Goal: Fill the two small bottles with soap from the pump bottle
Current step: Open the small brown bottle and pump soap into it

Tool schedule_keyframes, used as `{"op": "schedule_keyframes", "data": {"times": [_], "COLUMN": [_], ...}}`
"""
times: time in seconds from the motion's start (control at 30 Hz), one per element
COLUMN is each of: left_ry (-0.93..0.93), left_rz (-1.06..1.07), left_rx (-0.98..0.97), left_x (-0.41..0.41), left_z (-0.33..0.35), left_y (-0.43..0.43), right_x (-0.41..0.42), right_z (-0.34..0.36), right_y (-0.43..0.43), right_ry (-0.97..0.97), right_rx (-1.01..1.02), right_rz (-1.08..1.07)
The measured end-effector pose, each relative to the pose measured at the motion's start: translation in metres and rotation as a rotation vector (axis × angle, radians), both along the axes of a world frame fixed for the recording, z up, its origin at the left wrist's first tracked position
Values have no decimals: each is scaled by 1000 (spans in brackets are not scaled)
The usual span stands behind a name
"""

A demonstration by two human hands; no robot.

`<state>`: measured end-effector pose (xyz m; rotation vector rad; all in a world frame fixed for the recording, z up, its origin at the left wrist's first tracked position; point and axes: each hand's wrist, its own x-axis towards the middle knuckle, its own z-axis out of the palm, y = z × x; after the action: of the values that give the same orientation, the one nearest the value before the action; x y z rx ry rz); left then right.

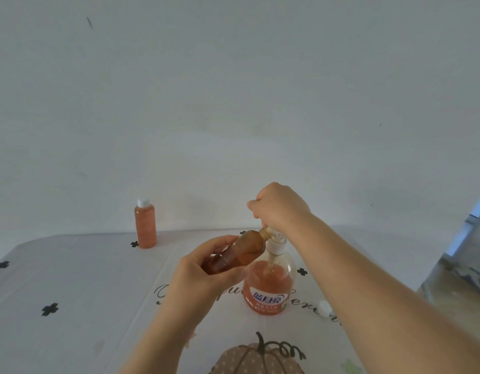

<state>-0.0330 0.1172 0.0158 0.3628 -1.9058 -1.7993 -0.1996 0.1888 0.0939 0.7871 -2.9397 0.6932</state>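
A clear pump bottle (268,284) of orange soap stands mid-table, about half full, with a white pump head (276,245). My right hand (280,205) rests as a fist on top of the pump head. My left hand (204,273) holds a small bottle (240,253) tilted, its open neck against the pump spout; it looks mostly filled with orange soap. A second small bottle (145,225), full of orange soap and closed with a white cap, stands upright at the table's back left.
A loose white cap (324,308) lies on the table to the right of the pump bottle, partly behind my right forearm. The tablecloth (71,292) is white with black flowers and a pumpkin print (257,357) near the front edge. A plain wall rises behind.
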Motion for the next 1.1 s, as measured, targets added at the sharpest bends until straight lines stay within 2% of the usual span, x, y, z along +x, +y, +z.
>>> {"op": "schedule_keyframes", "data": {"times": [0.5, 1.0, 1.1], "left_ry": [-13, -15, -18], "left_rz": [8, 3, -12], "left_rx": [-3, 43, 60], "left_x": [-2, 3, 3], "left_z": [-3, 3, 5], "left_y": [-3, 2, 3], "right_x": [-7, -3, -1], "right_z": [-13, -7, 0], "right_y": [-4, 1, 3], "right_ry": [-29, 9, 22], "right_rx": [76, -36, -1], "right_rz": [-20, -18, -8]}}
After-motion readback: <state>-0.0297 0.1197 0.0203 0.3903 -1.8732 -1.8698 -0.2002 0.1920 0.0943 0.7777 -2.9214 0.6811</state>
